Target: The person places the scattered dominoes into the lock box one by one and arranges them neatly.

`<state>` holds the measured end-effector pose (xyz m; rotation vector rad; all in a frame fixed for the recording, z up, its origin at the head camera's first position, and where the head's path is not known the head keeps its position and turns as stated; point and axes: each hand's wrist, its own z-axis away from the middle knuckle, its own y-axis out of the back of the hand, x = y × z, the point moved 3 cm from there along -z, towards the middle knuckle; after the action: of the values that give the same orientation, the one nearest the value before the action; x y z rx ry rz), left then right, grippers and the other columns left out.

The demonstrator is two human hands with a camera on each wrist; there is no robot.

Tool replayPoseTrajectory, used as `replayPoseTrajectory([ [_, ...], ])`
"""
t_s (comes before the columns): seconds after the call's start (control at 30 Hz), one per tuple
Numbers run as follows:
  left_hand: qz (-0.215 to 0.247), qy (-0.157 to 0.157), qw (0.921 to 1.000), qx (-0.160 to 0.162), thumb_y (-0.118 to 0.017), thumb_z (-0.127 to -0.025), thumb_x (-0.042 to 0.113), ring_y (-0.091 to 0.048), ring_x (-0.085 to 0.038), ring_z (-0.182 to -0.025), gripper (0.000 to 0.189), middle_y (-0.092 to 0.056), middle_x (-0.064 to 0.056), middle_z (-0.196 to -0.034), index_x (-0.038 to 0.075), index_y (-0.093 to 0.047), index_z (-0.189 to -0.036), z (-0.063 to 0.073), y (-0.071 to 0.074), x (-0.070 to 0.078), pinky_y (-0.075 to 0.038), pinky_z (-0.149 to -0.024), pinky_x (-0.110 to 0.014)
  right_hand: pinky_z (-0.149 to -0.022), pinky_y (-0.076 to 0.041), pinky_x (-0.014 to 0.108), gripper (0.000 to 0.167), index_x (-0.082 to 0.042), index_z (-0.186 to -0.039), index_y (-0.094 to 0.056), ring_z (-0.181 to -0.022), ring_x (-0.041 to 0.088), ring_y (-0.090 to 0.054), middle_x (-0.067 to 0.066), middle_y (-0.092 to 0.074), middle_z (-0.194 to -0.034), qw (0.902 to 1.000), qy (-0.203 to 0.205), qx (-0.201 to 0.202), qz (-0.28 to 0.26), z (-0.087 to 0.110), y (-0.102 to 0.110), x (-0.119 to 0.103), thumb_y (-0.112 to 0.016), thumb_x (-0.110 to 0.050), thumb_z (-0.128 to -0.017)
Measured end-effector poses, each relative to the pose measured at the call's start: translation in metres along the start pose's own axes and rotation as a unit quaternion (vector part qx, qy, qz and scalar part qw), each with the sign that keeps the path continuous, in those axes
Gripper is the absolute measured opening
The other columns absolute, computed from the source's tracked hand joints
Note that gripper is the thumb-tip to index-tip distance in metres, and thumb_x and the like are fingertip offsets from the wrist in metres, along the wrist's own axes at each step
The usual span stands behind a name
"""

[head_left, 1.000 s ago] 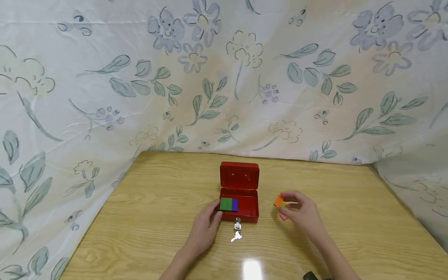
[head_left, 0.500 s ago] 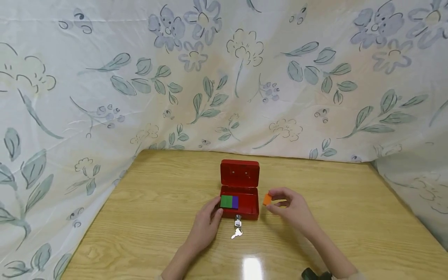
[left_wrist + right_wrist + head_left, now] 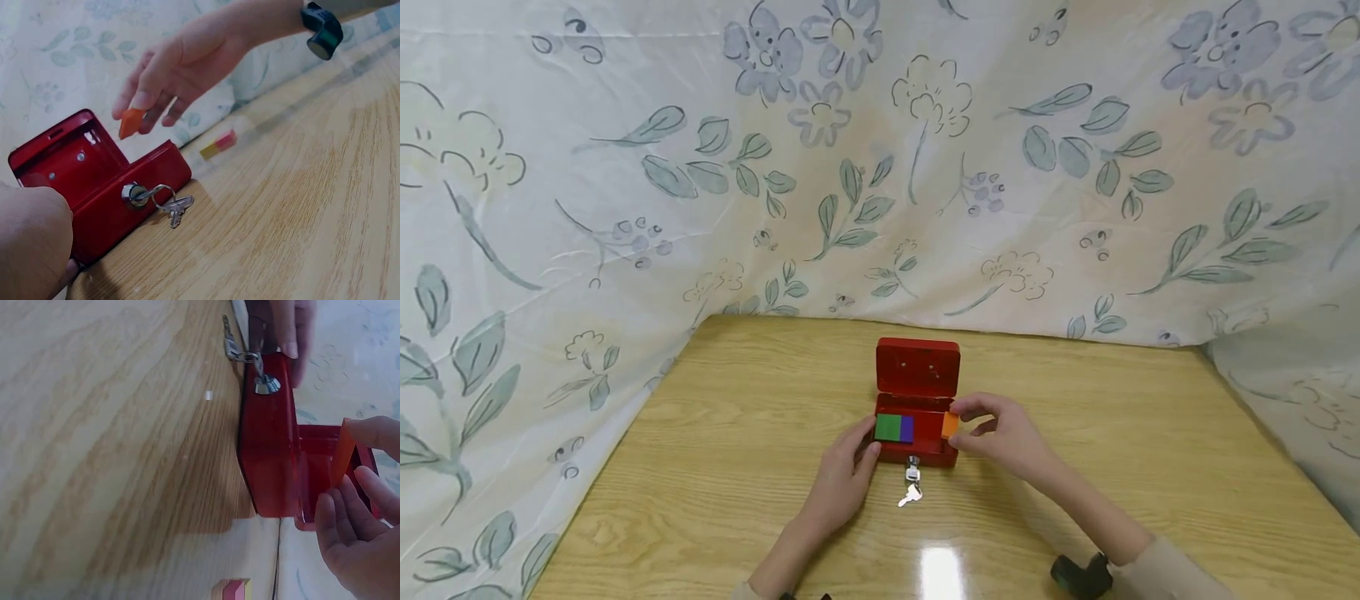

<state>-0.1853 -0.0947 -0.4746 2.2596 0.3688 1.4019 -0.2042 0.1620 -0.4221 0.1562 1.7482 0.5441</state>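
Observation:
A small red cash box [image 3: 936, 457] stands on the table with its lid [image 3: 917, 367] raised. My left hand [image 3: 841, 477] holds the box by its left end, thumb near the front corner. A green block [image 3: 887, 427] and a purple block [image 3: 907, 429] lie side by side in the left part of the box. Above its right end, my right hand [image 3: 1003, 429] pinches an orange block [image 3: 950, 425] between thumb and fingers. In the left wrist view the orange block [image 3: 130, 123] is clear of the rim. Keys [image 3: 178, 206] hang from the front lock [image 3: 134, 195].
Right of the box, a pink block [image 3: 227, 139] and a yellow block [image 3: 209, 150] lie together on the table; the right hand hides them in the head view. A dark strap [image 3: 1081, 575] is on the right wrist. Floral cloth [image 3: 850, 208] hangs behind the table.
My right hand has carried the orange block leftward, from above the table beside the box to over the box's right end. The left hand stays on the box.

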Motion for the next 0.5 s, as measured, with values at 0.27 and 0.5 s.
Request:
replayPoseTrajectory([
  [0.27,-0.007,0.002,1.0000,0.000,-0.058,-0.102,0.009,-0.048,-0.027,-0.134,0.043,-0.054,-0.018,-0.141,-0.005,-0.050,-0.142,-0.001,0.001,0.002,-0.042,-0.110,-0.040,-0.086,-0.058,0.044,0.033,-0.003,-0.109,-0.070,-0.102,0.031,-0.062,0.009,-0.069,-0.111,0.9995,0.019,-0.018,0.018,-0.011,-0.012,-0.004,-0.084,-0.009,-0.080],
  [0.5,-0.004,-0.004,1.0000,0.002,-0.058,-0.102,0.009,-0.049,-0.027,-0.133,0.042,-0.055,-0.019,-0.140,-0.005,-0.051,-0.141,0.001,0.001,0.003,-0.042,-0.110,-0.040,-0.083,-0.058,0.036,0.032,-0.007,-0.109,-0.071,-0.099,0.025,-0.062,0.003,-0.069,-0.107,0.9992,0.016,-0.020,0.030,-0.018,-0.019,0.005,-0.085,-0.010,-0.080],
])
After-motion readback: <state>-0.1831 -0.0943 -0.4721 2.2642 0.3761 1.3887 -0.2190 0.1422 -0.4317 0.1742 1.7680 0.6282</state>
